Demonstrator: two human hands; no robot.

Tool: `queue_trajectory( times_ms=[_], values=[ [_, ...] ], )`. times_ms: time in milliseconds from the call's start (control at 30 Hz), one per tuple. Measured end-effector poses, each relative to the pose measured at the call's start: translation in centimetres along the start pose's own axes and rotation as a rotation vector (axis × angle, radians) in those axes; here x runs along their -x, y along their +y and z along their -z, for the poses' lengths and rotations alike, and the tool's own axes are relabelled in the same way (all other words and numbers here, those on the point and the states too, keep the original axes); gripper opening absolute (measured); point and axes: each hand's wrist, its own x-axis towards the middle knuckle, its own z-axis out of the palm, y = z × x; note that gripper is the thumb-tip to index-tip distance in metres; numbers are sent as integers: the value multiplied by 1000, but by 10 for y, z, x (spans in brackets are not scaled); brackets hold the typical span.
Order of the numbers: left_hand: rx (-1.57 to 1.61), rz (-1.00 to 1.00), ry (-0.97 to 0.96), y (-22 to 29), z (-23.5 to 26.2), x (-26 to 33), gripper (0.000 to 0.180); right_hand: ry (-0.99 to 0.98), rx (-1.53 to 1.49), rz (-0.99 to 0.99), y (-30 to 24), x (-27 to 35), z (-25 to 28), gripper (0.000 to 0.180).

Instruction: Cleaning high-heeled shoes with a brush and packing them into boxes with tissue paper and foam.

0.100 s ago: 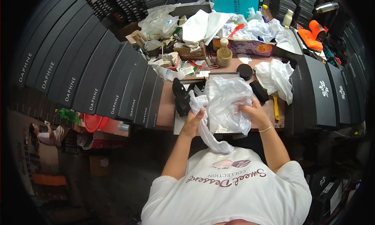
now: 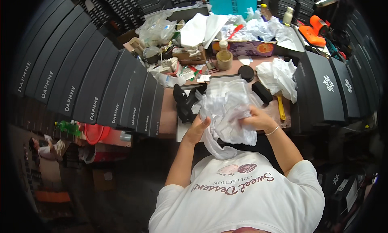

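A crumpled, thin white wrapping sheet (image 2: 228,111) is bunched between my hands, one twisted end hanging toward my shirt. The end on the left is gripped by my left hand (image 2: 197,129), its thumb up and fingers curled. On the other side my right hand (image 2: 258,119), with a thin bracelet at the wrist, closes on the bunched sheet; its fingertips are partly hidden. Just left of the sheet lies a pair of black strappy shoes (image 2: 185,105). Beneath is an open shoebox (image 2: 225,78) with a dark rim, mostly covered.
Stacked dark shoeboxes (image 2: 81,75) wall in the left; more boxes (image 2: 319,87) stand at the right. Right of the sheet are a black brush-like block (image 2: 262,92), a round black tin (image 2: 245,73), a yellow-handled tool (image 2: 281,107) and crumpled white paper (image 2: 277,77). A bottle (image 2: 224,57) stands behind.
The sheet is bunched more tightly and drawn nearer to me. My right hand has shifted slightly left and down, gathering it inward. The view has turned slightly.
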Motion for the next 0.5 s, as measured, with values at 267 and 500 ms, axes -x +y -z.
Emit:
queue_trajectory(
  times_ms=[267,500],
  values=[
    [119,71,565,-13,4,10,32,-193,208,-155,-30,16,-17,25],
    [287,-355,765,22,65,-21,31,-136,793,-57,-13,37,22,22]
  ],
)
